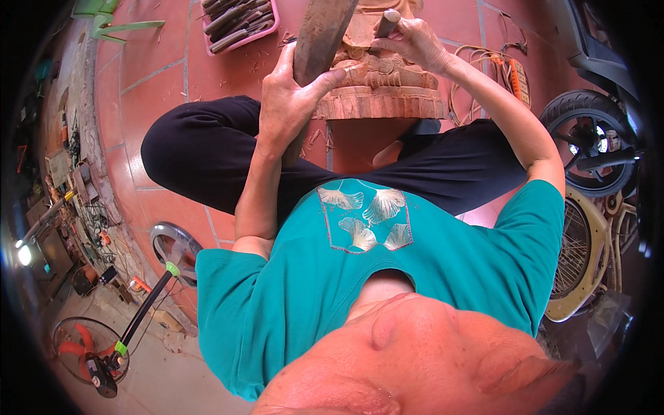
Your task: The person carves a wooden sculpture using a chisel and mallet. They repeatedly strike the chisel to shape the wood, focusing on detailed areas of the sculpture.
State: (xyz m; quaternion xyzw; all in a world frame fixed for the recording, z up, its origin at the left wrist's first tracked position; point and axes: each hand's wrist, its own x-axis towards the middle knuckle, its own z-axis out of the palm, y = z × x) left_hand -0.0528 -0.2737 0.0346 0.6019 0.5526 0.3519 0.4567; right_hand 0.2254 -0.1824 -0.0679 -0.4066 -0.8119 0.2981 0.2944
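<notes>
My left hand [287, 93] is wrapped round a long, flat dark-brown wooden bat [324, 38], which slants from the top edge down past my wrist. My right hand [418, 47] grips a short round-handled carving chisel [386, 25] whose pale butt end faces up; its blade is hidden. That hand rests over a reddish carved wooden figure [398, 76] with a rough stepped base [384, 105], standing on the floor in front of my crossed legs. The bat is beside the carving on its left, covering part of it.
A pink basket [242, 47] full of chisels lies at the far left. Orange power strips [515, 81] and cables lie right of the carving, near a motorbike wheel [588, 131]. A fan [86, 349] stands at lower left. Wood shavings dot the red tiles [155, 104].
</notes>
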